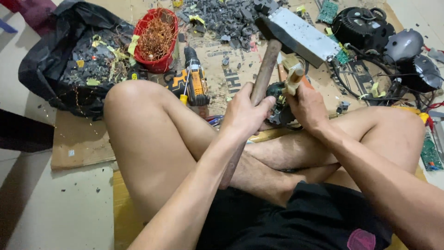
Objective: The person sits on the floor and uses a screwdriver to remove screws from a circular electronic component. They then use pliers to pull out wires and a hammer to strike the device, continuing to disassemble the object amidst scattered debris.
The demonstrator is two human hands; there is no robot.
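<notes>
My left hand grips the wooden handle of a hammer; its dark steel head is raised above my crossed legs. My right hand holds a pale-handled chisel-like tool upright, its lower end set on a small dark motor part resting by my feet. The two hands sit close together, almost touching, with the motor part partly hidden between them.
A red basket of copper wire, a black bag of scrap, an orange cordless drill, a grey metal box, dark rubble, green circuit boards and black motor housings lie on cardboard.
</notes>
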